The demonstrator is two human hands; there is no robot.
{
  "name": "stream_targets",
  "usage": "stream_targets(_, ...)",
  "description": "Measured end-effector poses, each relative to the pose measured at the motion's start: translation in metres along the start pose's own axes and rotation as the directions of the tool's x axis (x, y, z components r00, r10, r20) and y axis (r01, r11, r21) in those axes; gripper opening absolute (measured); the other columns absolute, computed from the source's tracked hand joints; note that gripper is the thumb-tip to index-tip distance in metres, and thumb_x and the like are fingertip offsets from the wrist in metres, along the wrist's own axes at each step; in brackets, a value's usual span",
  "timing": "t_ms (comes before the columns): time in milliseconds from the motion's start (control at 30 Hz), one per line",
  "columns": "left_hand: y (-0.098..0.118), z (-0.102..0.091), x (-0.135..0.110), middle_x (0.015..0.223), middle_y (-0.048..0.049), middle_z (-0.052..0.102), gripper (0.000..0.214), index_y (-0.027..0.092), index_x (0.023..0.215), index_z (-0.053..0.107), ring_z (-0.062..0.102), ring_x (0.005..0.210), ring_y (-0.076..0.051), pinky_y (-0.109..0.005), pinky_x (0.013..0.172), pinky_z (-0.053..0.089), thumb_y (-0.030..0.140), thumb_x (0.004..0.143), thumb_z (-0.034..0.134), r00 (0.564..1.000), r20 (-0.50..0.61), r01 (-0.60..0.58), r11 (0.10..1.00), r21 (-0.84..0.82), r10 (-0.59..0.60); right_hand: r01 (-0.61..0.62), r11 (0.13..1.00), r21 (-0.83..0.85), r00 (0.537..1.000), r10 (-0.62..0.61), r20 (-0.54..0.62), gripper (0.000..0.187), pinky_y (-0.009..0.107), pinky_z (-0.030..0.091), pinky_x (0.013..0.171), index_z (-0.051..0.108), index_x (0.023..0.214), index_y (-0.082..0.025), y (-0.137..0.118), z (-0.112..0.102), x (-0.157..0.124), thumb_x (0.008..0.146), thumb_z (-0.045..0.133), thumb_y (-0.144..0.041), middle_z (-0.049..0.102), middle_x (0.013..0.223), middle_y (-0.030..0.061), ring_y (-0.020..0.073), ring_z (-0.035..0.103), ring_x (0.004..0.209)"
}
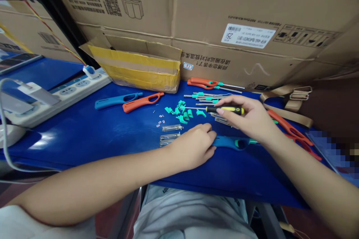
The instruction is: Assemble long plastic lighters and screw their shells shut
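Observation:
My right hand [246,113] is closed round the black and yellow handle of a screwdriver [228,109]. Its thin shaft points left, with the tip over a pile of small green plastic parts [183,112]. My left hand [198,143] is closed on the left end of a blue gas lighter [231,142] lying on the table. A green trigger and a metal tube show at the lighter's right side. Close to my left wrist lie several clear fuel tanks [169,138]. Metal lighter tubes with green parts [206,97] lie beyond the screwdriver, and more are partly hidden under my right hand.
Blue [117,101] and orange [143,102] lighter shells lie at the left. Orange lighters lie at the back [203,83] and right [294,128]. A taped cardboard box [140,63], a power strip [70,93] and a strap [288,106] edge the blue table [92,138]; a large carton [196,14] stands behind.

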State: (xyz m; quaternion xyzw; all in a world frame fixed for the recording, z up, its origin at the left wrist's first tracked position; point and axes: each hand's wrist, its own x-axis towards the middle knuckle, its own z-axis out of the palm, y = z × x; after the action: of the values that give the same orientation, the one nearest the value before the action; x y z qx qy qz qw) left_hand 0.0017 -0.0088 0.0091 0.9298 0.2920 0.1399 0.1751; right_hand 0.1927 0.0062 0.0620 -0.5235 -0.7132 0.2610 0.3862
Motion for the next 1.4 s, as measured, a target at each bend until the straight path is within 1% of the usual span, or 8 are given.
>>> stream_targets(133,-0.003,0.001,0.002,0.111,-0.012,0.062,0.024,0.012,0.115,0.067,0.066,0.101,-0.025,-0.037,0.093,0.056,0.027,0.098,0.058,1.0,-0.003,0.002,0.998,-0.057,-0.002,-0.187,0.915,0.357,0.973,0.223,-0.061,0.025,0.023,0.029,0.042,0.072,0.09,-0.019,0.017,-0.016,-0.004,0.079,0.079,-0.04,0.047,0.051,-0.0068,0.008,0.04,0.042)
stream_targets(233,-0.003,0.001,0.003,0.113,-0.012,0.062,0.025,0.013,0.118,0.066,0.066,0.103,-0.024,-0.038,0.095,0.056,0.027,0.098,0.059,1.0,0.002,0.001,0.997,-0.084,-0.001,-0.241,0.851,0.466,0.958,0.286,-0.027,0.031,0.021,0.026,0.041,0.07,0.085,-0.017,0.028,-0.019,-0.007,0.074,0.083,-0.043,0.049,0.053,-0.0063,0.0063,0.038,0.042)
stream_targets(367,-0.001,0.001,0.004,0.115,-0.0129,0.063,0.027,0.012,0.119,0.067,0.066,0.104,-0.025,-0.039,0.096,0.056,0.027,0.1,0.057,1.0,0.011,-0.001,0.998,-0.069,0.002,-0.32,0.908,0.272,0.947,0.314,0.067,0.035,0.021,0.025,0.04,0.071,0.086,-0.016,0.035,-0.015,-0.014,0.076,0.08,-0.047,0.051,0.052,-0.0054,0.0062,0.038,0.04)
stream_targets(500,0.002,0.001,0.003,0.119,-0.0144,0.063,0.03,0.012,0.122,0.066,0.065,0.108,-0.027,-0.04,0.098,0.056,0.029,0.101,0.054,1.0,0.01,-0.006,0.997,-0.071,0.007,-0.264,0.959,0.101,0.963,0.256,0.084,0.029,0.022,0.028,0.041,0.073,0.087,-0.016,0.039,-0.014,-0.018,0.08,0.076,-0.044,0.062,0.064,-0.0012,0.0065,0.042,0.044)
stream_targets(800,0.0,-0.005,0.003,0.118,-0.0129,0.065,0.034,0.012,0.129,0.063,0.066,0.108,-0.024,-0.039,0.098,0.056,0.028,0.1,0.055,1.0,-0.027,0.011,0.992,-0.124,-0.015,-0.263,0.961,0.081,0.965,0.263,0.005,0.022,0.022,0.026,0.04,0.073,0.081,-0.017,0.043,-0.023,-0.016,0.08,0.073,-0.039,0.059,0.058,-0.002,0.0068,0.04,0.043)
stream_targets(967,-0.015,-0.022,0.012,0.086,-0.0038,0.065,0.011,0.015,0.096,0.069,0.065,0.083,-0.019,-0.031,0.075,0.054,0.023,0.093,0.063,0.98,-0.166,0.087,0.989,-0.121,-0.107,-0.268,0.958,0.1,0.962,0.272,-0.028,0.018,0.022,0.029,0.039,0.071,0.08,-0.017,0.046,-0.029,-0.015,0.081,0.071,-0.035,0.065,0.063,0.0005,0.0065,0.042,0.043)
stream_targets(1100,-0.028,-0.034,0.017,0.088,-0.0035,0.064,0.014,0.014,0.098,0.07,0.062,0.078,-0.017,-0.029,0.071,0.05,0.021,0.086,0.071,0.947,-0.286,0.127,0.988,-0.09,-0.148,-0.267,0.952,0.152,0.959,0.278,-0.057,0.016,0.021,0.028,0.039,0.071,0.077,-0.018,0.046,-0.033,-0.015,0.08,0.071,-0.033,0.065,0.061,0.0002,0.0062,0.041,0.043)
stream_targets(1400,-0.044,-0.029,0.021,0.092,-0.0065,0.075,0.018,0.016,0.094,0.079,0.068,0.083,-0.019,-0.031,0.079,0.052,0.022,0.094,0.062,0.979,-0.185,0.08,0.996,-0.043,-0.087,-0.334,0.91,0.245,0.933,0.356,-0.05,0.015,0.02,0.024,0.038,0.07,0.075,-0.018,0.039,-0.033,-0.015,0.074,0.072,-0.032,0.063,0.059,0.0006,0.006,0.039,0.04)
